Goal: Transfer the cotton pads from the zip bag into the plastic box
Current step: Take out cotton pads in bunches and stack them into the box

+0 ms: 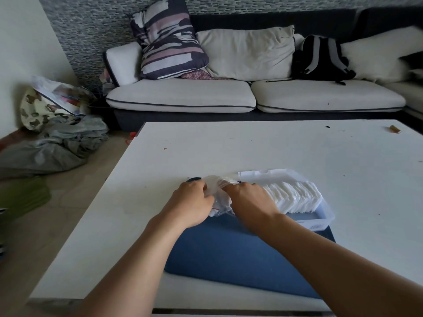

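A clear plastic zip bag (pixel 217 191) lies crumpled on the table between my hands. My left hand (pixel 192 202) grips its left side. My right hand (pixel 249 200) holds its right side, with the fingertips at the bag's mouth. Just right of the bag stands a clear plastic box (pixel 325 217) with its lid (pixel 270 176) folded back. A row of white cotton pads (pixel 295 196) stands on edge inside the box. Whatever the bag holds is hidden by my hands.
The box and bag rest on a blue mat (pixel 240 252) on a white table (pixel 229 147). A small dark round thing (pixel 193 179) peeks out behind my left hand. A small brown object (pixel 395 129) lies at the table's far right. A sofa (pixel 183 97) stands behind the table.
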Demonstrator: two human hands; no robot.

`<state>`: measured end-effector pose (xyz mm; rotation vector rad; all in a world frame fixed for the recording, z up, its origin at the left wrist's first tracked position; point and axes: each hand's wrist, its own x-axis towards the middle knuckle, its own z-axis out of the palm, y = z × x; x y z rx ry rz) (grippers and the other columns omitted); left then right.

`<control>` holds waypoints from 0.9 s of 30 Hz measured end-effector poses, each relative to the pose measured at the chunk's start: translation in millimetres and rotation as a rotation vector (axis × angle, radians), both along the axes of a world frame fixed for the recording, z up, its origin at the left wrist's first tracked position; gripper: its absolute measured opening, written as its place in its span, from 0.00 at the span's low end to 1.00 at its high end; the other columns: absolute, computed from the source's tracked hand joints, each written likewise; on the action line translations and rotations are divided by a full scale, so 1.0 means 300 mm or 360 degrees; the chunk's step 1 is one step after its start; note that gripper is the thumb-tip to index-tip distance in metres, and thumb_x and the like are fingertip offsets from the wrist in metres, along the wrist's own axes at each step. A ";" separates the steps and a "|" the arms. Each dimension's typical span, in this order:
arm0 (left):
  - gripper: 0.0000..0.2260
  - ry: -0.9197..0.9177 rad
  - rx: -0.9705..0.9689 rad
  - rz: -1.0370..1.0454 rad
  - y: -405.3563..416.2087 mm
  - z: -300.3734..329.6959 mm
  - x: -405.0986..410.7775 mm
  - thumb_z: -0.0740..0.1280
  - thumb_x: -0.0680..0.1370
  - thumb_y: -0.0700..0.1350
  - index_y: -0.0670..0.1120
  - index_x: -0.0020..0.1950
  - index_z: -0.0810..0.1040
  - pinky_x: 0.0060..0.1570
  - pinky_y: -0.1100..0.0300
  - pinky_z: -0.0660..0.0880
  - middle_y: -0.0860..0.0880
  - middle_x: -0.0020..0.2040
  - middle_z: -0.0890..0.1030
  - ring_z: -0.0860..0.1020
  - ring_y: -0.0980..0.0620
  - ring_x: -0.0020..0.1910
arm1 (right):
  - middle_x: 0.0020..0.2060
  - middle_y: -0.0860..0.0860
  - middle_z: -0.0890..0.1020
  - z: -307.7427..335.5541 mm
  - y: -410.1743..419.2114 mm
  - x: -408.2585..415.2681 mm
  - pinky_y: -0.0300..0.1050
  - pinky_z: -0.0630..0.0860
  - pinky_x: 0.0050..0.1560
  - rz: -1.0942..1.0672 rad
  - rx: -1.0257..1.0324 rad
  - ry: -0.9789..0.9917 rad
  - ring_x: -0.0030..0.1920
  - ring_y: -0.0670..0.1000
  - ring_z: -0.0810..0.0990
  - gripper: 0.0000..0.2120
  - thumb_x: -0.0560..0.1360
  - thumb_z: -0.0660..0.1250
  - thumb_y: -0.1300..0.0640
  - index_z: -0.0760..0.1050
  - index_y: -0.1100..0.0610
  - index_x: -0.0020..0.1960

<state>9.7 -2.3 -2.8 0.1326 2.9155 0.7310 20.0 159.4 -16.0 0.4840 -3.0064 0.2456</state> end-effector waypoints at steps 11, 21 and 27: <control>0.17 -0.0047 0.0082 -0.0023 -0.012 -0.028 -0.019 0.59 0.80 0.43 0.46 0.68 0.76 0.43 0.58 0.72 0.45 0.64 0.79 0.77 0.46 0.53 | 0.50 0.51 0.82 -0.020 -0.022 -0.014 0.45 0.68 0.40 -0.0081 0.0166 0.0015 0.48 0.58 0.81 0.16 0.71 0.66 0.67 0.77 0.52 0.55; 0.17 0.0226 -0.0037 0.0021 0.011 -0.092 -0.008 0.66 0.79 0.41 0.44 0.66 0.69 0.52 0.53 0.74 0.45 0.65 0.74 0.77 0.41 0.59 | 0.45 0.47 0.72 0.001 0.009 0.014 0.48 0.73 0.35 0.0097 -0.0468 0.0003 0.39 0.54 0.75 0.10 0.67 0.74 0.56 0.78 0.51 0.47; 0.12 0.0231 0.0040 -0.0037 0.035 -0.081 -0.018 0.63 0.79 0.40 0.45 0.63 0.72 0.45 0.58 0.67 0.48 0.58 0.76 0.74 0.47 0.49 | 0.44 0.46 0.72 0.014 0.043 0.051 0.49 0.74 0.33 0.0184 -0.0636 0.0136 0.34 0.51 0.75 0.09 0.64 0.75 0.60 0.79 0.53 0.42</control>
